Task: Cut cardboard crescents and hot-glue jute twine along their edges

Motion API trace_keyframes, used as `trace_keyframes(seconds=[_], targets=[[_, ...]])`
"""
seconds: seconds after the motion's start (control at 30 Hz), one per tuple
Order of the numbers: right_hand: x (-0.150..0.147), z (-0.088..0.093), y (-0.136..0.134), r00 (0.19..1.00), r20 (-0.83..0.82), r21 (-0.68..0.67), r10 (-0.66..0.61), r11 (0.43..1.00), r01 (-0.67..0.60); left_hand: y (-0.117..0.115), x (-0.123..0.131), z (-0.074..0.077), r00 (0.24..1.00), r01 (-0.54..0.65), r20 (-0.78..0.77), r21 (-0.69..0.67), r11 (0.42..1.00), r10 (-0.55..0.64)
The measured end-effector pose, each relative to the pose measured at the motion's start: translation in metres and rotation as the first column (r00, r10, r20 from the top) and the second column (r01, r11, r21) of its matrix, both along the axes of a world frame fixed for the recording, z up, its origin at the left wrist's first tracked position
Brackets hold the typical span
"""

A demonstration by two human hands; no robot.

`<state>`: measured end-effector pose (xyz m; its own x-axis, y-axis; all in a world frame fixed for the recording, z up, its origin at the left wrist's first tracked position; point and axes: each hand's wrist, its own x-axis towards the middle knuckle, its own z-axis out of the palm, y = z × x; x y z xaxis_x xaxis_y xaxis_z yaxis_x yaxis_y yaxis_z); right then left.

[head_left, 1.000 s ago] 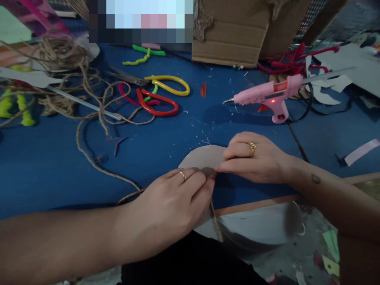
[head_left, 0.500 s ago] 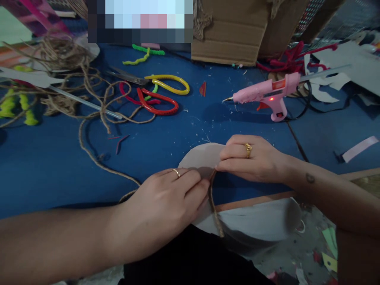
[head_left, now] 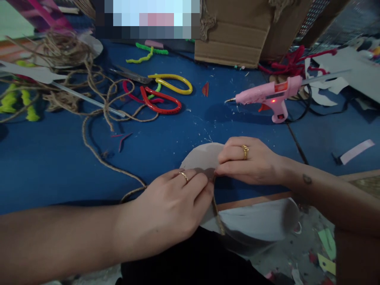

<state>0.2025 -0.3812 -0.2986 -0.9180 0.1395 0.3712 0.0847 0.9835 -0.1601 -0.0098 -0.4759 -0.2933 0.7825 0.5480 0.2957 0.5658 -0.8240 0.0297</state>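
Note:
A pale grey card piece with a rounded far edge (head_left: 202, 155) lies at the table's front edge, partly covered by both hands. Along its right edge runs brown twine (head_left: 219, 219), whose lower end hangs toward my lap. My right hand (head_left: 247, 160) pinches the twine against the card's right edge. Close beside it, my left hand (head_left: 178, 202) is closed with its fingertips on the card and twine; its exact grip is hidden under the knuckles. More twine (head_left: 111, 167) trails from beneath my left hand to a tangled heap on the left.
A pink glue gun (head_left: 270, 97) with a glowing light rests on the blue table (head_left: 59, 166). Scissors with red and yellow handles (head_left: 163, 107) lie at centre, near a twine heap (head_left: 67, 49) and a clear glue stick (head_left: 89, 99). Behind stands a cardboard box (head_left: 231, 35).
The view has shifted slightly. My left fingers have crept up along the card's edge, closer to my right hand, which still pinches there.

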Motion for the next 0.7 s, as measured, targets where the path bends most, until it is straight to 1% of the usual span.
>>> trace_keyframes(seconds=[0.13, 0.2, 0.43, 0.6, 0.7], targets=[[-0.0006, 0.0000, 0.0004, 1.000, -0.004, -0.032, 0.012, 0.999, -0.012, 0.0002, 0.0004, 0.0008, 1.000, 0.005, 0.014, 0.011, 1.000, -0.005], [-0.0017, 0.0003, 0.0001, 1.000, 0.001, -0.026, 0.018, 1.000, -0.018, 0.0006, 0.0006, 0.0019, 1.000, 0.004, 0.004, 0.008, 1.000, -0.005], [-0.0022, -0.0001, -0.0031, 1.000, 0.000, 0.027, 0.019, 0.999, -0.019, 0.0018, 0.0009, 0.0032, 1.000, 0.015, 0.010, 0.019, 1.000, -0.016], [0.0031, -0.0026, -0.0046, 1.000, -0.009, 0.129, 0.024, 0.991, -0.023, 0.0013, 0.0016, 0.0032, 1.000, 0.007, 0.000, 0.044, 0.999, -0.007], [0.0048, -0.0057, -0.0049, 0.999, -0.024, 0.133, 0.024, 0.991, -0.020, 0.0008, 0.0027, 0.0039, 1.000, -0.001, 0.001, 0.060, 0.998, 0.001]])
